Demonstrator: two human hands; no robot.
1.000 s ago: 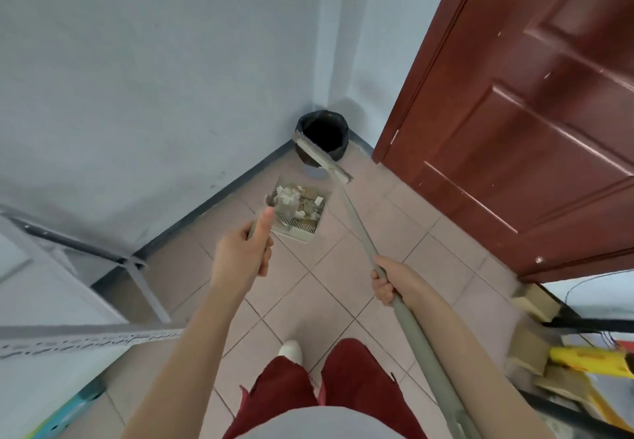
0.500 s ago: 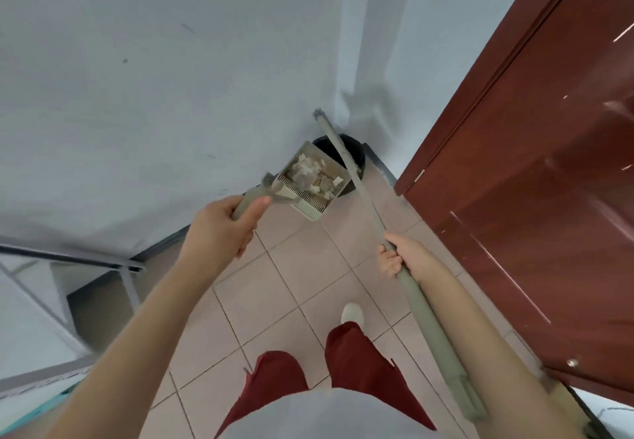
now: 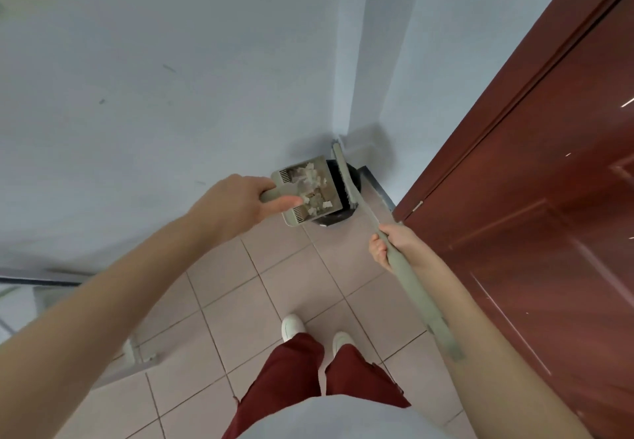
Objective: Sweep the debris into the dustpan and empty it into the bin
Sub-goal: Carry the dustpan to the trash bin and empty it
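Head view, looking down into a room corner. The left hand point(image 3: 236, 203) is closed around the short handle of a grey-green dustpan point(image 3: 307, 191), thumb laid along the handle toward the pan. The dustpan is held in the air, clear of the floor, directly over the black bin point(image 3: 353, 183), which it largely hides; only the bin's right and lower rim shows. The debris point(image 3: 314, 186), pale paper-like scraps mixed with darker bits, lies inside the pan, gathered near its middle. A comb-like toothed strip shows at each of 2 corners of the pan on the handle side.

The right hand point(image 3: 394, 245) is wrapped around the long grey-green handle of the broom point(image 3: 408, 272). The handle runs diagonally from lower right up toward the corner, and the broom head point(image 3: 344, 178), with dark bristles, lies just beside the right edge of the dustpan, above the bin. Whether the broom head touches the pan cannot be told.

The bin stands on the tiled floor point(image 3: 274, 284) where 2 pale walls point(image 3: 171, 78) meet, near a dark red door point(image 3: 531, 198) at right. Below, the person's red trousers point(image 3: 291, 380) and 2 white shoes point(image 3: 291, 325) are visible.
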